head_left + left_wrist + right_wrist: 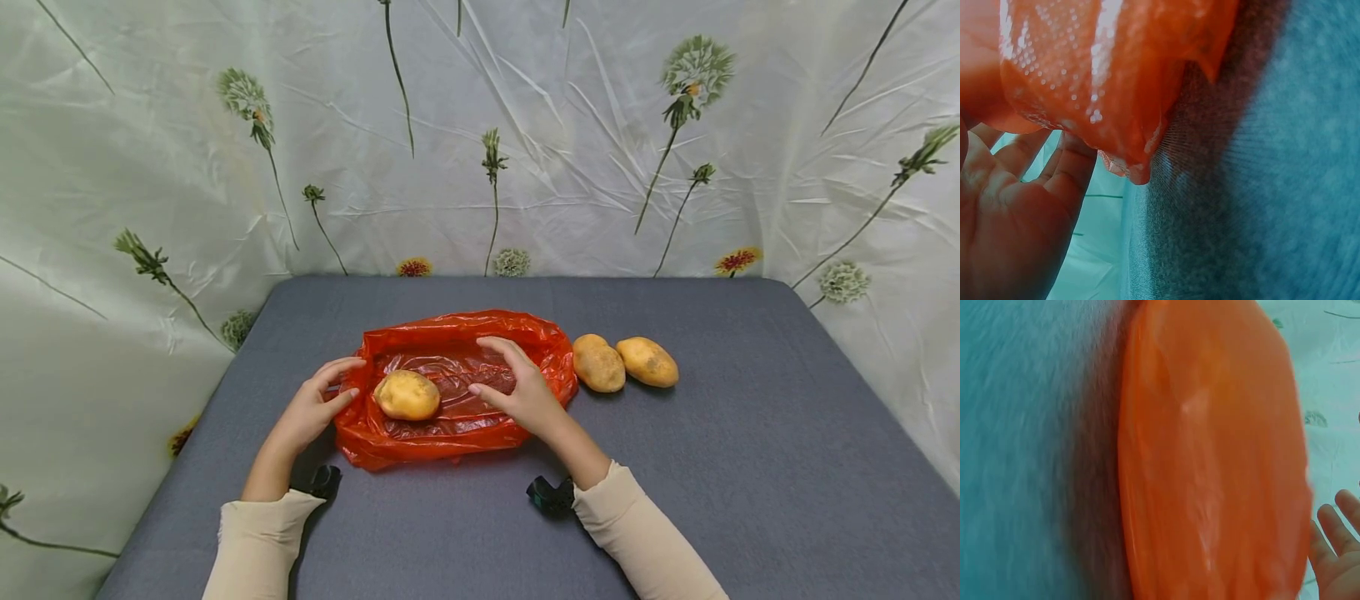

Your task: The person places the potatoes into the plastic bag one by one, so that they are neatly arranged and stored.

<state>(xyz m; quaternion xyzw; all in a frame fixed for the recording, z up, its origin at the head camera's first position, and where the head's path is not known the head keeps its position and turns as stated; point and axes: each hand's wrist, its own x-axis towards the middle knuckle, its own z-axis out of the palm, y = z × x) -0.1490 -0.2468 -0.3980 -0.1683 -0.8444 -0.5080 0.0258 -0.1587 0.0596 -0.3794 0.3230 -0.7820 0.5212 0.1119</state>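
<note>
A red plastic bag lies spread open on the grey surface, its rim turned up around a shallow hollow. Inside, toward the left end, sits one potato. My left hand is at the bag's left rim, thumb and fingers apart. In the left wrist view, the bag partly hides that hand's fingers, so contact is hard to judge. Over the right half of the bag, my right hand has its fingers spread and holds nothing. The right wrist view shows the bag's outer side close up.
Two more potatoes, one close by the bag's right end and another beside it, lie on the grey cloth-covered table. A flower-patterned curtain hangs behind and along the sides.
</note>
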